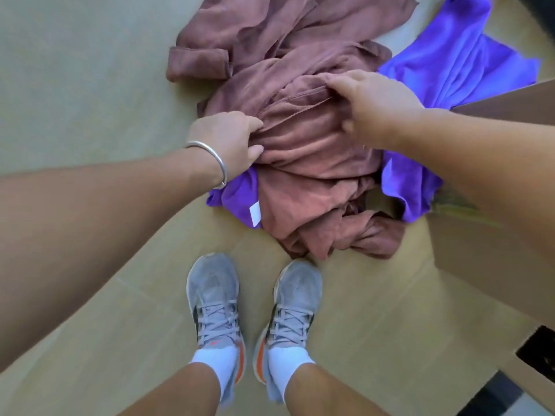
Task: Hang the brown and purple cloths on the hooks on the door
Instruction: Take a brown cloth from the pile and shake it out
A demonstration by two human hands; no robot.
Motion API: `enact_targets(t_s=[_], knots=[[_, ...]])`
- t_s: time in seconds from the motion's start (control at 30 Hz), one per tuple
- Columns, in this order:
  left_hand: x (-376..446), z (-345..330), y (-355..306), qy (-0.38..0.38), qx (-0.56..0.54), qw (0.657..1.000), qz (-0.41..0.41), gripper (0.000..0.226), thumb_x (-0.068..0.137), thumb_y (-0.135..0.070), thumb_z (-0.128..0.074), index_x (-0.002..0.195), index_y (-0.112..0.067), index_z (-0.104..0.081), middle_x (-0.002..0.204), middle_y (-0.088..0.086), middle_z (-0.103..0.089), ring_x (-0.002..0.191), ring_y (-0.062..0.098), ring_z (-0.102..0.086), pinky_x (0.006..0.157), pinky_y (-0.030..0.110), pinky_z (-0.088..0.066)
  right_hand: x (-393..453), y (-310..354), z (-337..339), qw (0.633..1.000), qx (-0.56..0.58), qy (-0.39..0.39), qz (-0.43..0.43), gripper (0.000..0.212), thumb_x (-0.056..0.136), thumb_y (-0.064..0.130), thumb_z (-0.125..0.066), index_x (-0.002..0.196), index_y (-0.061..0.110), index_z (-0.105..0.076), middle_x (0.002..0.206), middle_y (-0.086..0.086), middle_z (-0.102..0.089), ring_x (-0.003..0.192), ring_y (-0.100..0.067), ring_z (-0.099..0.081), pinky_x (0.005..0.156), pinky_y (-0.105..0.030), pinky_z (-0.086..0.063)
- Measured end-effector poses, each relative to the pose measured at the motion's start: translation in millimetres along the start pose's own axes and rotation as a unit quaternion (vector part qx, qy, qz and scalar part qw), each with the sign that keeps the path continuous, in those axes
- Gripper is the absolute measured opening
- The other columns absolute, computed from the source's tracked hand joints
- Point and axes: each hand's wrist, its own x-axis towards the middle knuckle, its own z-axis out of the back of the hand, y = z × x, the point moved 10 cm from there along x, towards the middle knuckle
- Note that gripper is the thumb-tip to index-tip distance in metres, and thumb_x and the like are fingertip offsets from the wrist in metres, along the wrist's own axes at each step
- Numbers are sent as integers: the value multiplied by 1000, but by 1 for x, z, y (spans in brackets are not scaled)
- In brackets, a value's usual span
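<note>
— So, both ours, left hand (231, 136) and right hand (372, 106), pinch folds of the brown cloth (300, 151) heaped on the floor (75, 85)?

— Yes. We should lift it clear of the purple cloth (456, 61) beneath and right.

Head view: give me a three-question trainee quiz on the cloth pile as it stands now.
1. True or false: the brown cloth lies on top of the purple cloth.
2. Which cloth do the left hand and right hand grip? A brown, B purple.
3. Fill in: the pile lies on the ____, in front of the grey shoes.

Key: 1 true; 2 A; 3 floor.
</note>
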Motion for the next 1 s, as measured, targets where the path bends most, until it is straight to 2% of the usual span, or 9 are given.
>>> enact_targets(t_s=[0.07,0.17,0.27,0.37,0.57,0.7,0.77,0.9,1.0], knots=[[2,3,0,-19,16,1000,-4,37,91,-44,-54,125,-31,-58,120,6,-60,112,32,-55,82,40,-45,4,-1,-2,998,-57,10,-5,63,80,10,-59,139,24,-41,130,-12,-49,115,-35,-52,83,-42,-44],[-14,21,1,-31,19,999,-9,25,92,-40,-52,112,-30,-66,108,7,-65,104,34,-58,72,37,-41,-10,7,9,995,-89,26,-35,47,81,7,-57,126,16,-48,122,-14,-49,104,-37,-56,69,-40,-42],[-41,49,0,-22,51,998,-24,21,93,-36,-50,106,-30,-65,101,5,-65,97,33,-60,66,33,-34,-36,27,36,993,-108,40,-37,43,83,8,-54,125,18,-48,116,-11,-51,95,-35,-59,62,-37,-36],[-71,91,8,-23,107,994,-26,25,94,-32,-46,113,-34,-61,101,4,-64,97,32,-60,67,33,-29,-53,64,82,989,-144,25,11,37,85,11,-49,121,20,-49,111,-7,-54,91,-32,-61,58,-34,-33],[-137,227,70,-123,78,989,30,30,93,-27,-46,120,-29,-59,101,6,-61,96,31,-57,73,38,-37,-55,159,221,974,-183,-57,116,25,88,18,-43,110,23,-55,103,-1,-62,93,-30,-57,58,-33,-30],[-200,335,126,-227,-7,971,75,46,88,-27,-35,127,-22,-60,112,6,-65,103,33,-57,82,41,-43,-47,240,330,961,-172,-110,184,21,87,18,-46,104,26,-56,96,4,-63,95,-25,-54,62,-32,-41],[-241,385,159,-284,-40,951,115,52,81,-28,-32,122,-25,-64,107,4,-68,99,33,-58,78,38,-43,-47,285,380,954,-163,-130,216,26,84,20,-50,108,29,-56,98,6,-64,94,-24,-55,69,-34,-47],[-332,443,215,-345,-38,917,194,44,76,-25,-34,103,-29,-68,94,-1,-70,89,31,-57,67,35,-43,-62,370,453,930,-135,-194,283,48,77,26,-23,111,28,-56,99,4,-65,91,-27,-59,67,-34,-42],[-411,460,249,-389,-42,882,261,28,84,-17,-47,98,-24,-71,89,4,-71,84,35,-59,65,38,-46,-75,406,484,917,-93,-240,304,51,80,34,-18,115,29,-55,103,5,-66,95,-26,-59,72,-35,-46]])
